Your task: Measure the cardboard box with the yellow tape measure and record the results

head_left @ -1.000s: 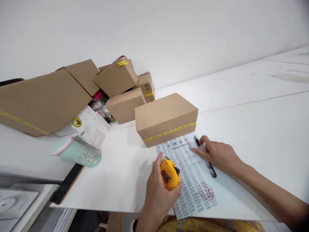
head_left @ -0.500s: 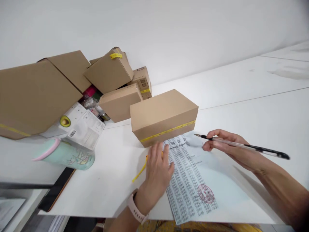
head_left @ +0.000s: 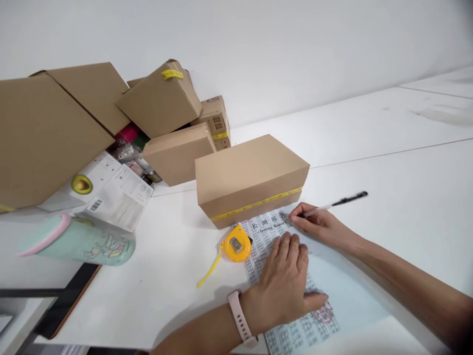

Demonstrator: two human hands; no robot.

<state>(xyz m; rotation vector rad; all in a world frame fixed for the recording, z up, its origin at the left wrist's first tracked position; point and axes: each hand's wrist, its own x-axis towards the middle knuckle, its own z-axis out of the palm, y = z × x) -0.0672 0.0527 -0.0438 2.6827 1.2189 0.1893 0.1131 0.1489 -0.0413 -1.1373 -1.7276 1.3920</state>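
Note:
My left hand (head_left: 284, 281) lies flat on a printed sheet (head_left: 266, 241) headed "Testing Report", its fingers pointing away and its thumb beside a red round stamp. In my right hand (head_left: 321, 224) is a pen (head_left: 342, 200), pinched near its tip. The tip is hidden by the fingers, at the sheet's top edge. A yellow tape measure (head_left: 237, 244) with a yellow strap rests on the sheet's left edge. Just behind the paper stands a closed cardboard box (head_left: 251, 172) banded with yellow tape.
Several cardboard boxes (head_left: 158, 98) are piled at the back left against the wall. Nearer on that side are a white carton with an avocado picture (head_left: 114, 192), a mint bottle with a pink rim (head_left: 84, 241) and a black flat object (head_left: 70, 301) at the table edge.
My left hand has moved right off the tape measure and onto the middle of the sheet. My right hand has moved left to the paper's top, swinging the pen's rear end upward.

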